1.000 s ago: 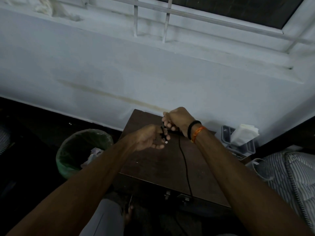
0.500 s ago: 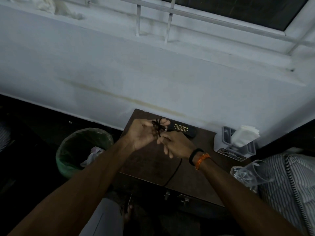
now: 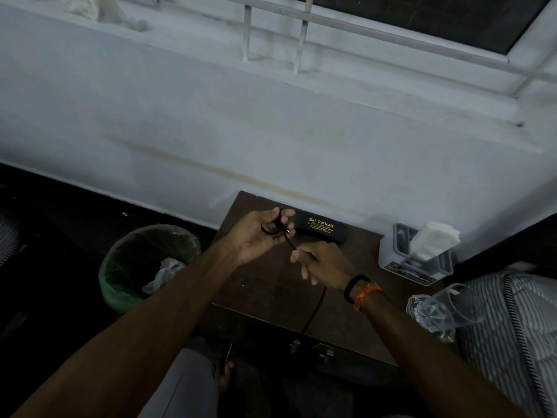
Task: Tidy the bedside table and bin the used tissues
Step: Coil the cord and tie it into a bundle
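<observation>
Winding a black cable (image 3: 313, 312) above the bedside table (image 3: 265, 291), judging by the loops already gathered. Holding those loops in the left hand (image 3: 259, 236), palm turned up, fingers curled loosely around the small coil with its plug end poking out near the fingertips. Pinching the free run just below and to the right with the right hand (image 3: 322, 267), thumb and forefinger closing on the strand while the other fingers are splaying outward (exact contact hard to make out in this dim light).

Running from the coil down and rightward through the pinch, then trailing across the tabletop toward the front edge and dropping over it near the drawer handles. Lying mostly front-to-back, so the slack still to be gathered is sitting nearer the right hand and toward the body; bringing it up and over to the left palm looks like the next call.

Sitting just behind the hands, a dark spectacle case (image 3: 322, 229) along the wall side of the table. Standing further right, a tissue holder (image 3: 416, 260) with white tissues sticking up. Waiting on the floor to the left, a green-lined bin (image 3: 120, 267) with crumpled tissues (image 3: 164, 271) already inside.
</observation>
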The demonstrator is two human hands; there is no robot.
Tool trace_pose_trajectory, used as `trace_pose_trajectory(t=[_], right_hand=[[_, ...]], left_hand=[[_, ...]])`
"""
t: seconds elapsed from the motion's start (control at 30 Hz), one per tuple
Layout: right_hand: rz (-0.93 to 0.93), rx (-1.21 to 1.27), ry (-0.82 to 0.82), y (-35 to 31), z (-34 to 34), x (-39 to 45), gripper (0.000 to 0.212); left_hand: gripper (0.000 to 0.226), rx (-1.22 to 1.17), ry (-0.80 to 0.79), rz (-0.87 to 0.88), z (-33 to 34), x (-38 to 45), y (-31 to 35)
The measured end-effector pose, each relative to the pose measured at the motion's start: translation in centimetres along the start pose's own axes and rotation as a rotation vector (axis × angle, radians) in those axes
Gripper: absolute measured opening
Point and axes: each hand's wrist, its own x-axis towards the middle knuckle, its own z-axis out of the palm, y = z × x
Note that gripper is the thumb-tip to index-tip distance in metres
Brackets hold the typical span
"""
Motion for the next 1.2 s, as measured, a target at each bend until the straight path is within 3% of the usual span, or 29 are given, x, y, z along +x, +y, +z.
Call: trace_pose_trajectory(t=[0.23,0.4,0.5,0.63,0.73,0.8,0.93,1.07,1.2], right_hand=[[0.177,0.005,0.13,1.7,-3.0,1.6,0.043],[0.288,0.141,0.197,0.6,-5.2,3.8,0.04],[0.313,0.201,0.192,-0.7,-5.4,5.1,0.037],[0.256,0.204,0.144,-3.6,-4.5,5.4,0.033],[0.146,0.168,0.093,-6.1,-3.1,3.7,0.029],[0.02,0.01,0.034,-6.8,-1.2,2.2,0.03],[-0.109,-0.135,-0.005,-5.4,1.9,0.3,0.023],[0.005,0.016,-0.111,-2.1,1.4,0.2,0.039],[0.174,0.145,-0.088,1.1,-1.5,1.6,0.041]], left_hand=[[0.024,0.171,-0.029,-0.075,-0.2,-0.7,0.0],[0.026,0.526,0.013,-0.122,-0.7,-0.3,-0.3],[0.03,0.611,-0.005,-0.16,-0.5,-0.3,-0.7],[0.032,0.54,0.039,-0.207,-0.1,-0.4,-1.1],[0.038,0.293,0.086,-0.188,-0.3,-0.1,-0.9],[0.041,0.127,0.058,-0.139,-0.4,0.2,-0.7],[0.019,0.049,0.088,0.006,-0.9,0.6,-1.0],[0.014,-0.039,0.101,0.028,-1.5,0.3,-1.0],[0.012,0.097,0.051,-0.011,-1.6,-0.1,-0.5]])
